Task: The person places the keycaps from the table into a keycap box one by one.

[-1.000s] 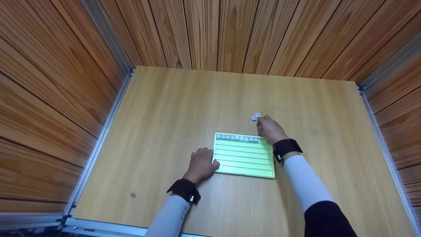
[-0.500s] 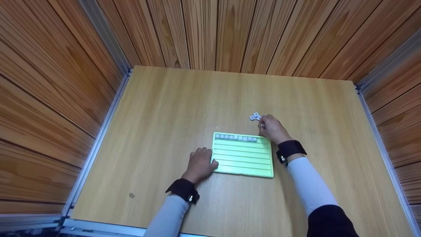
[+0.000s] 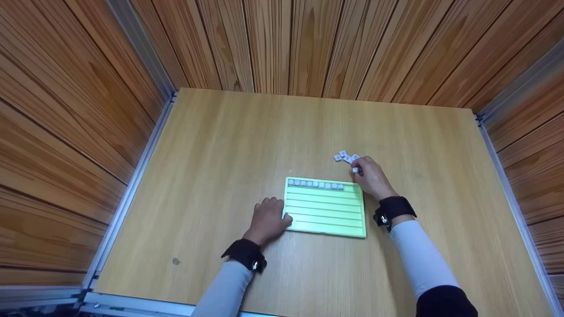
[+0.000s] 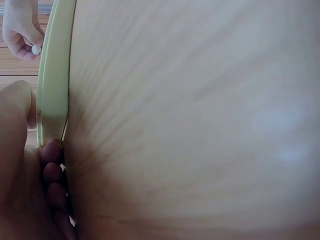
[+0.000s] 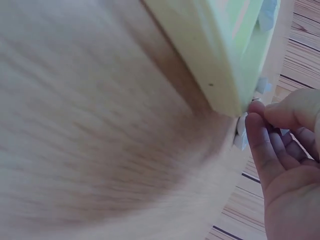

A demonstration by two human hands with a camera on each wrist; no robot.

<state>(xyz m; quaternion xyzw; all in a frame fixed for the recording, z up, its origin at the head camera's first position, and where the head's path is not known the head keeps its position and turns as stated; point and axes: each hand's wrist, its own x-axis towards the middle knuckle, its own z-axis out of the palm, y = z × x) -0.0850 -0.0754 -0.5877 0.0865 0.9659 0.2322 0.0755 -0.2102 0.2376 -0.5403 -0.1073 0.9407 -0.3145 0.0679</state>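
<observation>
A light green grooved board (image 3: 326,211) lies on the table, with a row of small white cube-like tiles (image 3: 316,184) in its top groove. My left hand (image 3: 269,220) holds the board's left edge, thumb over the rim and fingertips along the outer side. Beyond the board's far right corner, my right hand (image 3: 371,178) pinches a small white tile (image 4: 36,49) between thumb and fingers. Several loose white tiles (image 3: 343,154) lie right by its fingertips, some partly hidden by the hand. In the right wrist view, loose tiles (image 5: 241,134) show beside the board's corner.
The wooden table (image 3: 229,145) extends around the board on all sides. Plank walls (image 3: 282,48) stand at the back and both sides, with metal rails (image 3: 132,189) along the table's edges. A small dark spot (image 3: 176,261) marks the table at front left.
My right hand has shifted a little right and toward me, uncovering more loose tiles and showing one at its fingertips. My left hand and the board stay in place.
</observation>
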